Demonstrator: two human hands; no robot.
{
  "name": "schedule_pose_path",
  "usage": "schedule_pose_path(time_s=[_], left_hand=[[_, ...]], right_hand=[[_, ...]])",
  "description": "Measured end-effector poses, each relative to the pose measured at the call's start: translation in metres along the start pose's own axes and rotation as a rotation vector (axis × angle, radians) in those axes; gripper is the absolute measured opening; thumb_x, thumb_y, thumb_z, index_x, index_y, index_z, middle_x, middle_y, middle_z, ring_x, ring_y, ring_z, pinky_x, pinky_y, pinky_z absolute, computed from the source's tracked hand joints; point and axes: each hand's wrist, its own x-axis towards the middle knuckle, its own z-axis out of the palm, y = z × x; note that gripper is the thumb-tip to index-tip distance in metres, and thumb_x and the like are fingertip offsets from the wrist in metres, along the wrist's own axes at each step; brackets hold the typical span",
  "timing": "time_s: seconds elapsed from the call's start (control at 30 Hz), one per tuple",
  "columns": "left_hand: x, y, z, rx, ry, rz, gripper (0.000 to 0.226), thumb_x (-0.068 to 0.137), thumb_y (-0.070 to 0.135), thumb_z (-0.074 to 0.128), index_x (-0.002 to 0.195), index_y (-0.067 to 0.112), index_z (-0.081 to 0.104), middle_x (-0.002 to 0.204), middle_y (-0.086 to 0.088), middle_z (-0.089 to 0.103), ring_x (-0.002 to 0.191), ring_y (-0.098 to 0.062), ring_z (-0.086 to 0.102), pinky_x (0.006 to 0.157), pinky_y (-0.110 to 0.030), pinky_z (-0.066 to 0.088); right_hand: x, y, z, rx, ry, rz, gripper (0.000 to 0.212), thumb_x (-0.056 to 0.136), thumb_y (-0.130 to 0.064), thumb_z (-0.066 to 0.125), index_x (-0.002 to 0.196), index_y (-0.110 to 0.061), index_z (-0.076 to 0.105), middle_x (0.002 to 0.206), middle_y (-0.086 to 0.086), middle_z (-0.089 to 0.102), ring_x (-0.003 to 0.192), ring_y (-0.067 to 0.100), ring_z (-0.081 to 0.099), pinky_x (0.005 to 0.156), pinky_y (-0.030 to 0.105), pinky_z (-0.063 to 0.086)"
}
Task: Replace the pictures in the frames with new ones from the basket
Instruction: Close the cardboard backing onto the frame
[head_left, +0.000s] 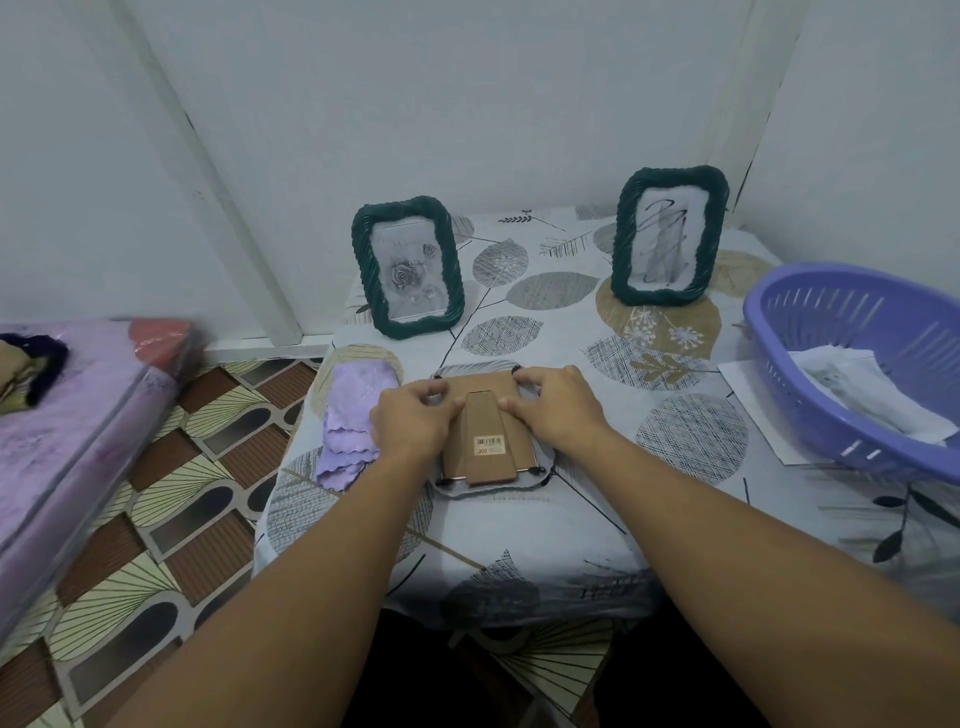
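Note:
A picture frame (488, 447) lies face down in the middle of the table, its brown cardboard back and stand facing up. My left hand (413, 421) and my right hand (553, 408) rest on the back's upper corners, fingertips curled at the small black clips. Two dark green rope-edged frames stand upright behind: the left frame (408, 267) shows a rose picture, the right frame (670, 236) an ink sketch. A purple plastic basket (852, 374) at the right holds white picture sheets (872, 400).
A folded lilac cloth (356, 418) lies just left of the face-down frame. A white sheet (753, 400) lies under the basket's left edge. The leaf-print tablecloth (571, 322) covers a small table in a wall corner. A pink-covered mattress (78, 415) sits at far left.

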Motion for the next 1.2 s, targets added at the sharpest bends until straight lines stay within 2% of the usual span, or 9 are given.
schedule_pose_path(time_s=[0.2,0.5,0.63,0.7,0.77,0.83,0.93,1.07,1.2], left_hand=[[0.003,-0.003,0.0,0.014,-0.008,-0.005,0.038,0.081,0.037,0.084,0.117,0.025,0.077,0.109,-0.002,0.076,0.101,-0.017,0.066,0.093,-0.033,0.054],[0.006,-0.003,0.0,0.026,-0.028,-0.018,0.034,0.084,0.037,0.082,0.116,0.027,0.076,0.109,0.0,0.075,0.102,-0.017,0.065,0.094,-0.035,0.054],[-0.005,0.007,-0.015,-0.045,-0.08,0.044,0.023,0.095,0.029,0.07,0.117,0.024,0.072,0.098,0.0,0.07,0.082,-0.011,0.061,0.074,-0.028,0.049],[-0.018,0.01,-0.03,-0.021,-0.08,0.146,0.016,0.096,0.028,0.068,0.112,0.025,0.072,0.087,0.004,0.066,0.073,-0.009,0.058,0.068,-0.026,0.045],[-0.034,0.011,-0.046,0.04,-0.128,0.24,0.009,0.096,0.027,0.068,0.103,0.027,0.073,0.081,0.008,0.064,0.066,-0.004,0.055,0.063,-0.021,0.043],[-0.051,0.01,-0.059,0.132,-0.199,0.327,0.006,0.095,0.024,0.069,0.096,0.027,0.074,0.079,0.009,0.065,0.06,0.002,0.053,0.059,-0.013,0.042],[-0.066,0.006,-0.071,0.283,-0.289,0.405,0.004,0.091,0.027,0.074,0.091,0.026,0.078,0.087,0.015,0.067,0.073,0.007,0.06,0.063,-0.007,0.043],[-0.068,-0.005,-0.075,0.314,-0.387,0.34,0.01,0.082,0.039,0.083,0.091,0.034,0.081,0.094,0.015,0.069,0.083,0.003,0.063,0.075,-0.016,0.048],[-0.068,-0.011,-0.075,0.155,-0.418,0.231,0.015,0.08,0.029,0.087,0.094,0.029,0.083,0.092,0.012,0.077,0.088,-0.001,0.07,0.081,-0.016,0.055]], right_hand=[[-0.001,0.002,0.001,-0.004,0.01,0.002,0.055,0.088,-0.054,0.073,0.137,-0.032,0.06,0.129,0.009,0.048,0.116,0.031,0.059,0.105,0.044,0.047],[-0.005,-0.003,-0.005,-0.13,-0.077,-0.023,0.045,0.097,-0.058,0.058,0.141,-0.047,0.054,0.131,0.011,0.045,0.124,0.038,0.052,0.109,0.044,0.042],[-0.012,0.006,-0.006,0.018,-0.039,-0.111,0.047,0.096,-0.055,0.06,0.141,-0.044,0.054,0.124,0.007,0.045,0.12,0.033,0.053,0.11,0.045,0.041],[-0.018,0.015,-0.007,0.061,0.039,-0.183,0.036,0.094,-0.052,0.063,0.129,-0.045,0.063,0.114,-0.001,0.048,0.116,0.026,0.053,0.106,0.046,0.044],[-0.026,0.021,-0.012,0.048,0.093,-0.251,0.021,0.093,-0.047,0.066,0.113,-0.042,0.07,0.104,-0.008,0.049,0.109,0.019,0.054,0.099,0.042,0.044],[-0.036,0.024,-0.02,0.107,0.065,-0.314,0.012,0.092,-0.04,0.071,0.103,-0.037,0.075,0.099,-0.011,0.054,0.093,0.007,0.056,0.088,0.031,0.044],[-0.05,0.027,-0.032,0.142,-0.082,-0.383,0.007,0.089,-0.034,0.078,0.095,-0.034,0.08,0.093,-0.012,0.064,0.077,-0.002,0.058,0.073,0.014,0.041],[-0.059,0.035,-0.039,0.092,-0.225,-0.395,0.02,0.082,-0.036,0.086,0.101,-0.031,0.082,0.093,-0.014,0.067,0.08,-0.002,0.06,0.071,0.01,0.042],[-0.059,0.04,-0.039,0.145,-0.24,-0.34,0.026,0.077,-0.039,0.089,0.101,-0.034,0.082,0.095,-0.015,0.07,0.081,-0.003,0.061,0.073,0.009,0.044]])
